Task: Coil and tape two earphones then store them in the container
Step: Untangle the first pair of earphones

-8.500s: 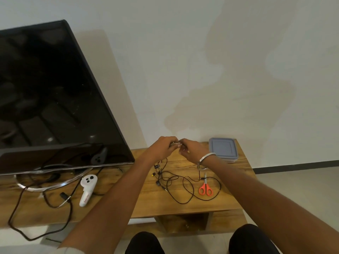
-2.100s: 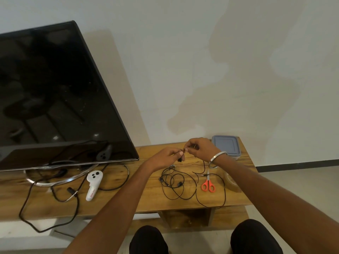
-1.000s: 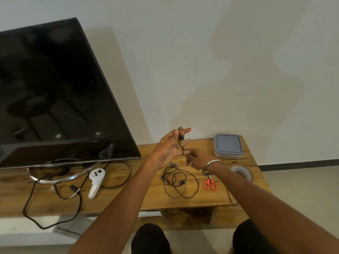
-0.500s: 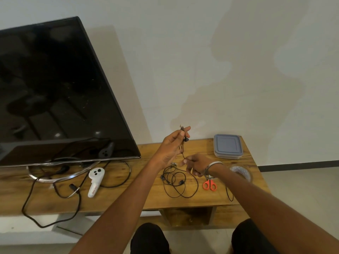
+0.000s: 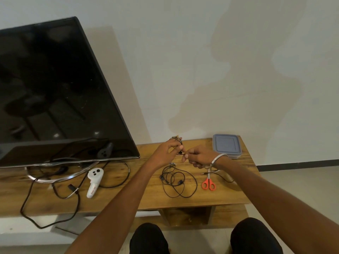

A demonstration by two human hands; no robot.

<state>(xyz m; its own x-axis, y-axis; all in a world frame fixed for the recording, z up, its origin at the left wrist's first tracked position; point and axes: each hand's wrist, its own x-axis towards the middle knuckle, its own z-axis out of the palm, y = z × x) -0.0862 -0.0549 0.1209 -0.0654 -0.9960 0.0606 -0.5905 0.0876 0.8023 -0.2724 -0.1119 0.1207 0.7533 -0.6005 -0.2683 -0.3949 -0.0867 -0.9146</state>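
My left hand (image 5: 166,153) is raised over the wooden table (image 5: 128,197) and pinches the earbud end of a black earphone (image 5: 180,147) between thumb and fingers. My right hand (image 5: 199,157) pinches the same cable just right of it, and the cable's tail with its plug (image 5: 216,174) runs under my wrist. A second black earphone (image 5: 177,182) lies in loose loops on the table below my hands. The grey lidded container (image 5: 227,146) stands at the table's back right corner. Orange-handled scissors (image 5: 208,183) lie right of the loose earphone.
A large black TV (image 5: 55,92) stands on a ring base at the left. In front of it lie a white controller (image 5: 94,180) and a long black cable (image 5: 55,198). The wall is close behind the table.
My left hand has come down and my right hand has risen to meet it, taking up more of the cable between them. The view has tilted slightly.
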